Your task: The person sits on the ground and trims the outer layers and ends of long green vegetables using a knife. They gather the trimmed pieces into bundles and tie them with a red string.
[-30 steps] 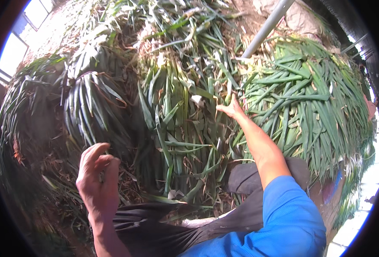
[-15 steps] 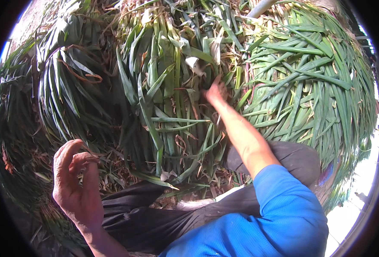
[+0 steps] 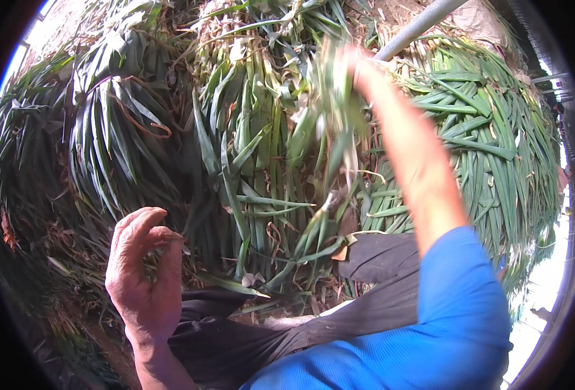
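Note:
My right hand [image 3: 359, 62], smeared by motion, is stretched out at the far side over the pile. It grips a blurred bunch of green onions [image 3: 339, 107], whose leaves hang down toward me. Beneath lies a heap of long green onions [image 3: 248, 123] with pale dry skins among them. My left hand [image 3: 146, 273] hovers above the lower left of the heap, its fingers curled in to meet the thumb. Whatever lies between those fingertips, if anything, is too small to make out.
More green onion leaves [image 3: 115, 140] spread to the left, and a thick stack [image 3: 482, 143] stands at the right. A grey metal pole [image 3: 417, 31] slants in at the top right. Loose leaves and scraps [image 3: 255, 286] lie before my folded, dark-trousered legs [image 3: 248, 338].
My right hand has swung up and away from between the stacks, pulling a bunch of green onions with it. In the picture my left hand shifts slightly right, its fingers still curled.

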The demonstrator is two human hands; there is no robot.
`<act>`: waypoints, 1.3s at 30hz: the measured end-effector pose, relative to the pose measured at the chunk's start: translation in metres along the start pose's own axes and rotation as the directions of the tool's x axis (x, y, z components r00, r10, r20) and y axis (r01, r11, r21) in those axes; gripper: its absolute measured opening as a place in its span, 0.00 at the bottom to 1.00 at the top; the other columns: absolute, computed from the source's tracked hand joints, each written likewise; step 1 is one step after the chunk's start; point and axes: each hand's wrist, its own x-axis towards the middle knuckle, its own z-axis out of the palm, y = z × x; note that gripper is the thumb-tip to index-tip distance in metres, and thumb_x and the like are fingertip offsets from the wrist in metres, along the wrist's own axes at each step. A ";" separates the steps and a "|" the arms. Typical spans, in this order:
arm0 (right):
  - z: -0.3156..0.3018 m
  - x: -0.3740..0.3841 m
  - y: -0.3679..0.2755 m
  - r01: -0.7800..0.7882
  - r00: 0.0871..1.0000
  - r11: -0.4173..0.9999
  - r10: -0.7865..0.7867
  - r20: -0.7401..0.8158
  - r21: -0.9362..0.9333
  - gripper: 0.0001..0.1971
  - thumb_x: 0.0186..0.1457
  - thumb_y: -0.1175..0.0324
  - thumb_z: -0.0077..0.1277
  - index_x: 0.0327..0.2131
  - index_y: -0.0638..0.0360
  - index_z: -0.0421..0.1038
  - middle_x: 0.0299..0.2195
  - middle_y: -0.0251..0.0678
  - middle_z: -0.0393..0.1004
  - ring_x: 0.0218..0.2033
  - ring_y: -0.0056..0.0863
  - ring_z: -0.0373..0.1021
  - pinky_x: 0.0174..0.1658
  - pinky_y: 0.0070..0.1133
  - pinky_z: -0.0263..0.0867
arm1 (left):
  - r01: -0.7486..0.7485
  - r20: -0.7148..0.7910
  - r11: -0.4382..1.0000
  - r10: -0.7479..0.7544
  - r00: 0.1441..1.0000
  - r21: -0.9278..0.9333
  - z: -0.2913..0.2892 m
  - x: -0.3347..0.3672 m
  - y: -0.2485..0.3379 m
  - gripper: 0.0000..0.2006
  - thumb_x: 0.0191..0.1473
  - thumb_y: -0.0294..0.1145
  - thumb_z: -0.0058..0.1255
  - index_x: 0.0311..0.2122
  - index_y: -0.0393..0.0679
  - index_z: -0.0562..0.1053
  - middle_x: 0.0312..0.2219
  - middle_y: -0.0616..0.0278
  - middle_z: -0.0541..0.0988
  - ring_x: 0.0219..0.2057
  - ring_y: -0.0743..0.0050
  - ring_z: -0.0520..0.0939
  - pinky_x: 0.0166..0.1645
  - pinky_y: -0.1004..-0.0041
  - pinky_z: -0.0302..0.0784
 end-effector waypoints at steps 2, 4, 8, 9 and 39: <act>0.017 0.027 -0.149 0.409 0.904 0.895 -0.425 -0.057 -0.179 0.14 0.54 0.65 0.57 0.43 0.60 0.75 0.35 0.40 0.77 0.31 0.30 0.71 0.35 0.29 0.68 | 0.030 -0.020 1.000 -0.030 0.999 0.000 0.000 0.002 -0.001 0.19 0.51 0.10 0.53 0.50 0.35 0.74 0.45 0.53 0.75 0.35 0.75 0.82 0.42 0.75 0.80; 0.039 0.026 -0.246 0.665 0.715 0.691 -0.699 -0.028 -0.282 0.19 0.53 0.61 0.57 0.46 0.60 0.73 0.40 0.42 0.75 0.36 0.32 0.69 0.40 0.30 0.66 | 0.065 -0.048 0.997 -0.063 0.997 0.030 0.000 0.007 -0.001 0.19 0.52 0.11 0.54 0.50 0.36 0.74 0.44 0.57 0.76 0.36 0.78 0.82 0.43 0.76 0.79; 0.072 0.022 -0.257 0.683 0.668 0.545 -0.735 0.116 -0.486 0.30 0.51 0.53 0.59 0.53 0.60 0.69 0.49 0.45 0.71 0.47 0.34 0.67 0.50 0.31 0.63 | 0.096 -0.082 0.995 -0.097 0.992 -0.007 -0.005 0.010 0.004 0.18 0.54 0.15 0.55 0.51 0.39 0.74 0.41 0.63 0.79 0.35 0.81 0.81 0.45 0.77 0.78; 0.075 0.026 -0.223 0.598 0.748 0.557 -0.646 0.152 -0.576 0.32 0.50 0.51 0.59 0.55 0.60 0.68 0.51 0.46 0.70 0.50 0.35 0.66 0.53 0.31 0.62 | 0.076 -0.075 0.997 -0.078 0.994 -0.024 -0.006 0.009 0.004 0.18 0.54 0.16 0.56 0.51 0.39 0.75 0.41 0.63 0.79 0.36 0.81 0.81 0.45 0.77 0.77; 0.138 -0.483 0.352 0.453 0.852 0.120 0.233 0.469 -0.883 0.34 0.38 0.68 0.54 0.51 0.74 0.64 0.43 0.53 0.73 0.45 0.49 0.74 0.43 0.43 0.68 | -0.070 0.009 0.992 0.069 0.998 0.104 -0.003 -0.013 0.006 0.17 0.55 0.31 0.61 0.51 0.46 0.78 0.38 0.67 0.83 0.34 0.86 0.80 0.42 0.79 0.76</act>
